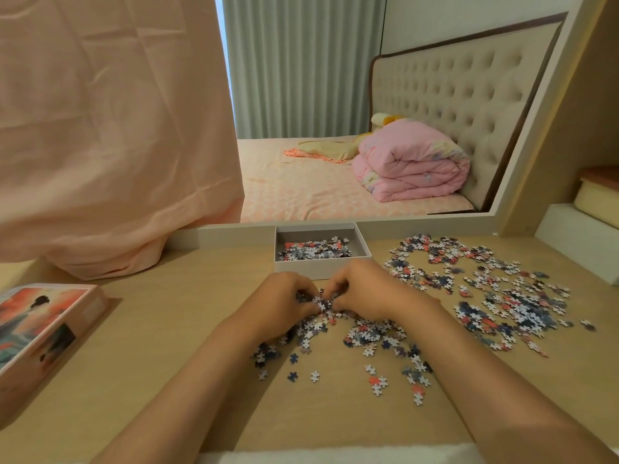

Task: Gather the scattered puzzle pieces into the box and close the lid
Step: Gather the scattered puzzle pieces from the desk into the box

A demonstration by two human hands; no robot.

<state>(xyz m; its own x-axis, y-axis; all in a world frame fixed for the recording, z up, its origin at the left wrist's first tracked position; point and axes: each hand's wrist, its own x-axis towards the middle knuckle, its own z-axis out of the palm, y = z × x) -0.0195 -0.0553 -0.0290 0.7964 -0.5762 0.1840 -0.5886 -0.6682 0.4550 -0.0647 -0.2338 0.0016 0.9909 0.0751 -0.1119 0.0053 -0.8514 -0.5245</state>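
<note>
two grips curled | left grip [284, 301] + right grip [363, 293] pinch puzzle pieces [323, 305] together | box [301, 270] just behind

Open grey box [298, 266] part-filled, puzzle pieces [502, 296] scattered beside it, pictured lid [40, 326] far left

The lid [43, 323] runs off the left edge of the view.

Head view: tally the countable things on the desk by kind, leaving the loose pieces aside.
Box base: 1
Lid: 1
Hands: 2 (left hand, right hand), both gripping loose pieces
Total: 4
</note>
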